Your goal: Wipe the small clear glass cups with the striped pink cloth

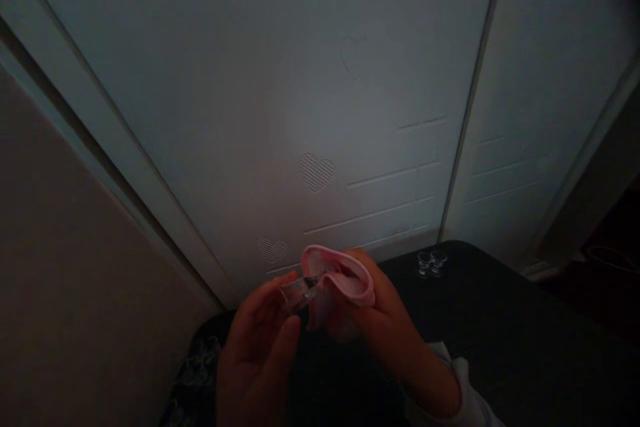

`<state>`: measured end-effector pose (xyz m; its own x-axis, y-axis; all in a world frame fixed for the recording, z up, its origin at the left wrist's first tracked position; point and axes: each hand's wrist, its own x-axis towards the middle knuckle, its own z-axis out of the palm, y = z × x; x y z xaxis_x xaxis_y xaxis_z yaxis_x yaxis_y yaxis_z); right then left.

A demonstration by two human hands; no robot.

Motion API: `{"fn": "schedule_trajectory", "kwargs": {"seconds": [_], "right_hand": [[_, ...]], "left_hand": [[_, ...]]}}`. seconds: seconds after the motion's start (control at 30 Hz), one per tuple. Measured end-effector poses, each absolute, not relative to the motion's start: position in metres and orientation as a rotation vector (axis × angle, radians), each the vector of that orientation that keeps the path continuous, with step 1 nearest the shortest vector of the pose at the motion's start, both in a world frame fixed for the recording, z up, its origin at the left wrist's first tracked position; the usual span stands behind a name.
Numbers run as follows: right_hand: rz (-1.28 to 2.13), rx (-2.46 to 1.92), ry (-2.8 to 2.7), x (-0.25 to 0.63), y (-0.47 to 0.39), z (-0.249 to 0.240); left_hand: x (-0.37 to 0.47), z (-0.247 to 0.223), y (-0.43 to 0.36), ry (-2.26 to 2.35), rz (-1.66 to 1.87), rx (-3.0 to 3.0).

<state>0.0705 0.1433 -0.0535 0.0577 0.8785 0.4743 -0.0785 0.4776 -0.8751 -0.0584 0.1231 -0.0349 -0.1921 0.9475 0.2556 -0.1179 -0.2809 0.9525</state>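
Between my hands is a small stemmed glass [295, 295], lying on its side with its bowl toward the left. The fingers and thumb of my left hand [260, 340] are closed around the bowl. Bunched in my right hand [373, 307] is a pink cloth [345, 273], which wraps the other end of the glass. That end is partly hidden by folds of cloth. Both hands are held above a dark tabletop [480, 320]. The picture is dim, so fine detail on the glass is hard to make out.
Two small stemmed glasses [432, 263] stand together near the table's back edge, to the right. Several more glasses [197, 361] are at the lower left, poorly lit. White panels [250, 113] with heart patterns rise behind the table, and a plain wall [75, 280] is on the left.
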Motion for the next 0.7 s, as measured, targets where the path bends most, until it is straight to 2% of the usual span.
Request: {"fn": "schedule_trajectory", "kwargs": {"seconds": [0.37, 0.7], "right_hand": [[0.812, -0.827, -1.132, 0.0642, 0.1483, -0.0623], [0.988, -0.807, -1.013, 0.0639, 0.1459, -0.0630]], "left_hand": [[-0.0649, -0.0411, 0.1235, 1.118, 1.506, 1.477], [-0.0582, -0.0338, 0.1173, 1.039, 1.540, 1.618]]}}
